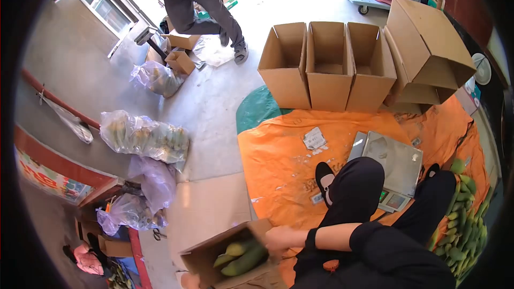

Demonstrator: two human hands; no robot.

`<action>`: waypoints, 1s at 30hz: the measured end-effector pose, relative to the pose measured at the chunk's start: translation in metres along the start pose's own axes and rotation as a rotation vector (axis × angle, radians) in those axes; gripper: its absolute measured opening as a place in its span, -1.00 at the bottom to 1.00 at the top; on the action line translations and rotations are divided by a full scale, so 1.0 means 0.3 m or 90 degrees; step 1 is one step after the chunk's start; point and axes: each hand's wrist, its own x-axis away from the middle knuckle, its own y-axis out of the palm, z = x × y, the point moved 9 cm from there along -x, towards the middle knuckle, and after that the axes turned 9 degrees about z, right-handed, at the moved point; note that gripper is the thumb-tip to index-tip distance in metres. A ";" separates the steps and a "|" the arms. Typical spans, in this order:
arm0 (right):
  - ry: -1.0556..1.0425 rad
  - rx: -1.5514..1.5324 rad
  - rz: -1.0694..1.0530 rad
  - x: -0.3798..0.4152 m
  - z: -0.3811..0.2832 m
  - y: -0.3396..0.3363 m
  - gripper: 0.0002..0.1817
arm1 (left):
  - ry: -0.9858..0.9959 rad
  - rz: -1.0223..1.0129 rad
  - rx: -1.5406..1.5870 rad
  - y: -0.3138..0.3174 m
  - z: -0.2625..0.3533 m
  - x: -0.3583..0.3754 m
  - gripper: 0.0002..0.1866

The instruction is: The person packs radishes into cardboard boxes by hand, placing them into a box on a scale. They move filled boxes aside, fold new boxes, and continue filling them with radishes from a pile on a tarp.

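An open cardboard box (194, 257) stands tilted at the bottom of the head view. Inside it lie several long green cucumber-like vegetables (247, 261). My right hand (280, 238), slightly blurred, is closed on the box's right edge, with a black band at the wrist. At the lower left corner of the box, my left hand (189, 280) shows only in part against the outside wall, and its fingers are mostly out of sight. A flat scale (393, 160) with a lit green display sits on the orange tarp between my legs.
Three open cardboard boxes (329, 86) stand in a row beyond the tarp (273, 155), beside stacked boxes (423, 48). A pile of green vegetables (463, 230) lies at right. Filled plastic bags (144, 136) line the left side. Another person (201, 5) stands at the back.
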 end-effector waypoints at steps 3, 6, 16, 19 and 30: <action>-0.109 0.103 0.127 -0.014 -0.072 -0.100 -0.69 | -0.046 0.030 0.027 0.199 -0.191 0.087 -0.60; -0.106 0.107 0.236 0.045 -0.052 -0.405 -0.75 | -0.128 0.105 0.095 0.251 -0.259 0.086 -0.59; 0.021 -0.144 0.688 0.697 0.476 -1.064 -0.80 | -0.197 0.172 0.048 0.200 -0.212 0.033 -0.64; 0.133 -0.141 0.753 0.857 0.711 -1.076 -0.79 | -0.236 0.192 0.010 0.213 -0.242 0.004 -0.62; 0.356 -0.174 0.716 1.049 1.341 -0.746 -0.83 | 0.127 0.265 0.237 -0.200 0.641 -0.183 -0.49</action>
